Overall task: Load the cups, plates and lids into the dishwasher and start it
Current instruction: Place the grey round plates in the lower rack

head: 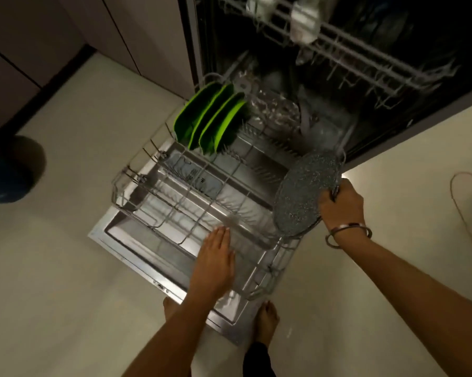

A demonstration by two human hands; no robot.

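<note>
No brand name or readable writing shows anywhere; the small dark marks on the detergent panel [199, 175] in the open dishwasher door [137, 240] are too blurred to make out.

The lower rack [175, 210] is pulled out over the door. At its far left end four green lids [210, 121] stand on edge between the tines, close together. The right hand [341, 205] grips the rim of a speckled grey plate [303, 194], fingers [328, 198] clenched around its edge — the plate is tilted on edge at the right side of the rack, its lower rim down among the wires. A metal bangle [349, 234] sits on that wrist. The left hand [215, 265] hovers flat above the near part of the rack, fingers released and stretched out, holding nothing; whether it touches the wires cannot be told.

Deeper in the tub, glassy shapes [270, 104] behind the lids are smeared by motion blur and hard to identify. The upper rack [338, 44] is cut off at the top edge, carrying pale items [303, 23] too blurred to name. Two bare feet [267, 319] stand on the floor [66, 268] at the door's near edge — one partly hidden by the left forearm. A dark blue object [9, 170] is cut off at the left border.
</note>
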